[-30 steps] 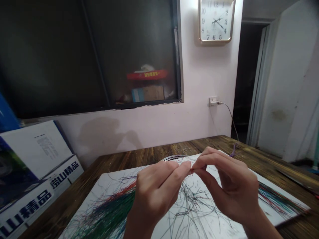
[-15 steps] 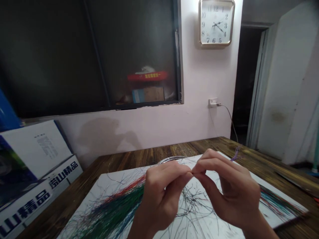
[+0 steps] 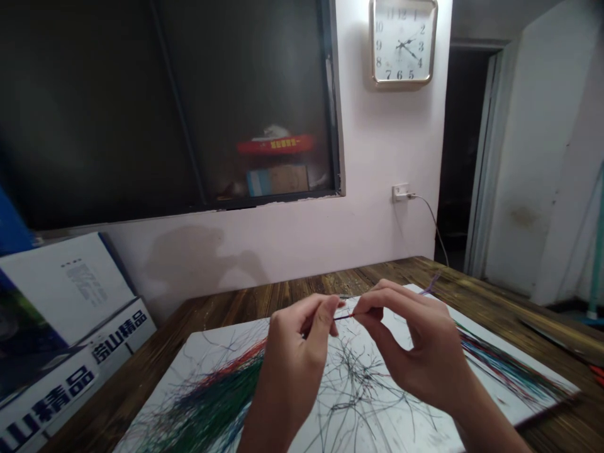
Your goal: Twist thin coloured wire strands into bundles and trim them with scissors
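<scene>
Between my two hands stretches a short, dark reddish thin wire (image 3: 343, 317). My left hand (image 3: 298, 352) pinches one end of it between thumb and fingers. The other end is pinched by the thumb and fingertips of my right hand (image 3: 413, 343). Both hands are raised over a white board (image 3: 189, 362). Below them lies a loose tangle of thin dark wires (image 3: 361, 377). At the left of the board is a thick bundle of green, red and blue wires (image 3: 221, 393), partly hidden by my left forearm. A narrower bundle of coloured wires (image 3: 509, 365) runs along the right side.
The board rests on a dark wooden table (image 3: 292, 286). Printed boxes (image 3: 75, 296) stand at the left. A dark slim tool with a red end (image 3: 554, 336) lies on the right, and a purple strand (image 3: 430, 284) near the board's back edge. A charger cable (image 3: 434, 217) hangs from the wall.
My hands have moved apart, and a short stretch of wire now shows between them. My left thumb has tilted upward. The whole view has shifted slightly.
</scene>
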A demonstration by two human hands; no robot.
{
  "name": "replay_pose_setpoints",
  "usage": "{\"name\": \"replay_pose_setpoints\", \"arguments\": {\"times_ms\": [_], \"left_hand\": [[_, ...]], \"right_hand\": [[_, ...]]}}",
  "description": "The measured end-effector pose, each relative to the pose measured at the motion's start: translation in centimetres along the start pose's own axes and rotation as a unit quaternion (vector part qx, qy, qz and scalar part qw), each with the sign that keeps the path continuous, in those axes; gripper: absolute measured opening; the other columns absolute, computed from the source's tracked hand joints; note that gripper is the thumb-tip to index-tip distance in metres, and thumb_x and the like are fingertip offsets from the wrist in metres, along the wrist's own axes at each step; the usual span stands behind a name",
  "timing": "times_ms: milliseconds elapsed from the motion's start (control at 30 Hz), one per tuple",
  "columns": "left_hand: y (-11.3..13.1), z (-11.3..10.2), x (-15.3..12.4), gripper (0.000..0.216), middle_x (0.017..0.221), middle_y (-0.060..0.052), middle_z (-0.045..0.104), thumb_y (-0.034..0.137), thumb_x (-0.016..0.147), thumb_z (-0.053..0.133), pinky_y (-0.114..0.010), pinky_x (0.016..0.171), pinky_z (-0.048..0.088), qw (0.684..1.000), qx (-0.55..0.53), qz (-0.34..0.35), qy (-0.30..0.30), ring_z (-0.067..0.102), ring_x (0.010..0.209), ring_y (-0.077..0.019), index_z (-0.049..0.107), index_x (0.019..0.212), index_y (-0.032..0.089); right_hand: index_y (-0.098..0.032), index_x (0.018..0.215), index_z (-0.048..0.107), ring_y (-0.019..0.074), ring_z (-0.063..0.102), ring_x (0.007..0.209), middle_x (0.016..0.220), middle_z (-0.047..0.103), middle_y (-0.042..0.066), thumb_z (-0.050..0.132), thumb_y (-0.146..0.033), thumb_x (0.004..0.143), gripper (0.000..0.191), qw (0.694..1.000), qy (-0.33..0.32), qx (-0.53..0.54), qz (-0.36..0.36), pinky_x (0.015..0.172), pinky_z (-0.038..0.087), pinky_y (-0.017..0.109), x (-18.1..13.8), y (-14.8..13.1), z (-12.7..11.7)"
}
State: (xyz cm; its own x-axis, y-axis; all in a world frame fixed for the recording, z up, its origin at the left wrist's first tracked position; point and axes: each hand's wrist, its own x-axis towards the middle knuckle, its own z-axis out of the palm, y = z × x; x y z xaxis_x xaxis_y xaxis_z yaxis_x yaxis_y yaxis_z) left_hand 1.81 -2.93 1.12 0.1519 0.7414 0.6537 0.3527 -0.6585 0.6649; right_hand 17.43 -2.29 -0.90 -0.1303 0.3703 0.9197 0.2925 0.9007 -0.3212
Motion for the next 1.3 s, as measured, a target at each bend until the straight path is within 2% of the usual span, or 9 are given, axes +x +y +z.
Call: {"name": "replay_pose_setpoints", "arguments": {"times_ms": [67, 133, 300, 400, 567, 967, 1167, 1300], "left_hand": [[0.1, 0.0, -0.1, 0.015, 0.059, 0.001, 0.059, 0.028, 0.087, 0.056, -0.020, 0.043, 0.043, 0.997, 0.037, 0.050, 0.053, 0.048, 0.046, -0.0086, 0.067, 0.085, 0.019], [0.2, 0.0, -0.2, 0.012, 0.062, 0.003, 0.062, 0.023, 0.083, 0.062, -0.020, 0.049, 0.048, 0.990, 0.065, 0.104, 0.070, 0.053, 0.050, -0.0088, 0.068, 0.094, 0.021], [0.2, 0.0, -0.3, 0.011, 0.073, 0.000, 0.066, 0.014, 0.078, 0.068, -0.020, 0.055, 0.052, 0.967, 0.125, 0.206, 0.078, 0.060, 0.062, -0.0103, 0.071, 0.084, 0.022], [0.1, 0.1, -0.3, 0.015, 0.076, -0.001, 0.065, 0.011, 0.079, 0.066, -0.020, 0.055, 0.052, 0.963, 0.130, 0.220, 0.083, 0.061, 0.067, -0.0113, 0.073, 0.086, 0.023], [0.0, 0.3, -0.3, 0.017, 0.075, -0.001, 0.065, 0.009, 0.080, 0.064, -0.018, 0.051, 0.050, 0.952, 0.148, 0.250, 0.099, 0.059, 0.061, -0.0091, 0.073, 0.086, 0.022], [0.5, 0.2, -0.4, 0.017, 0.073, 0.000, 0.063, 0.004, 0.079, 0.062, -0.018, 0.055, 0.048, 0.966, 0.119, 0.217, 0.074, 0.058, 0.065, -0.0086, 0.071, 0.082, 0.018], [0.5, 0.2, -0.5, 0.015, 0.071, 0.000, 0.061, 0.004, 0.081, 0.059, -0.019, 0.057, 0.048, 0.975, 0.096, 0.189, 0.072, 0.056, 0.063, -0.0086, 0.066, 0.075, 0.016], [0.5, 0.5, -0.7, 0.018, 0.069, 0.001, 0.060, 0.002, 0.080, 0.056, -0.019, 0.054, 0.045, 0.985, 0.083, 0.138, 0.069, 0.055, 0.062, -0.0090, 0.062, 0.071, 0.017]], "right_hand": [[-0.018, 0.079, 0.060, 0.0110, 0.052, 0.059, 0.066, 0.057, -0.001, 0.058, -0.004, 0.079, 0.014, 0.999, 0.015, 0.023, 0.031, 0.054, 0.042, 0.026, 0.0, 0.1, 0.1], [-0.019, 0.080, 0.060, 0.0118, 0.052, 0.060, 0.067, 0.058, -0.001, 0.059, -0.007, 0.079, 0.012, 0.997, 0.024, 0.053, 0.057, 0.054, 0.043, 0.027, -0.1, 0.0, 0.2], [-0.019, 0.078, 0.061, 0.0135, 0.053, 0.063, 0.069, 0.060, 0.001, 0.059, -0.010, 0.080, 0.010, 0.991, 0.032, 0.091, 0.097, 0.054, 0.044, 0.028, -0.1, 0.0, 0.0], [-0.019, 0.079, 0.062, 0.0139, 0.054, 0.064, 0.071, 0.061, 0.001, 0.059, -0.010, 0.080, 0.009, 0.989, 0.036, 0.092, 0.109, 0.055, 0.045, 0.028, -0.1, 0.0, -0.2], [-0.020, 0.080, 0.061, 0.0139, 0.053, 0.065, 0.071, 0.060, 0.001, 0.059, -0.010, 0.080, 0.010, 0.990, 0.038, 0.093, 0.099, 0.055, 0.045, 0.027, 0.0, 0.2, 0.0], [-0.018, 0.081, 0.058, 0.0114, 0.049, 0.062, 0.069, 0.055, -0.001, 0.057, -0.004, 0.080, 0.013, 0.994, 0.027, 0.090, 0.051, 0.054, 0.041, 0.027, -0.2, -0.1, 0.4], [-0.014, 0.081, 0.057, 0.0107, 0.049, 0.065, 0.071, 0.054, 0.001, 0.054, 0.001, 0.078, 0.016, 0.999, 0.037, 0.035, -0.013, 0.056, 0.041, 0.026, -0.1, -0.1, 0.9], [-0.014, 0.082, 0.057, 0.0107, 0.048, 0.064, 0.071, 0.053, 0.001, 0.053, 0.001, 0.079, 0.016, 0.999, 0.027, 0.010, -0.025, 0.056, 0.041, 0.025, -0.1, 0.0, 0.9]]}}
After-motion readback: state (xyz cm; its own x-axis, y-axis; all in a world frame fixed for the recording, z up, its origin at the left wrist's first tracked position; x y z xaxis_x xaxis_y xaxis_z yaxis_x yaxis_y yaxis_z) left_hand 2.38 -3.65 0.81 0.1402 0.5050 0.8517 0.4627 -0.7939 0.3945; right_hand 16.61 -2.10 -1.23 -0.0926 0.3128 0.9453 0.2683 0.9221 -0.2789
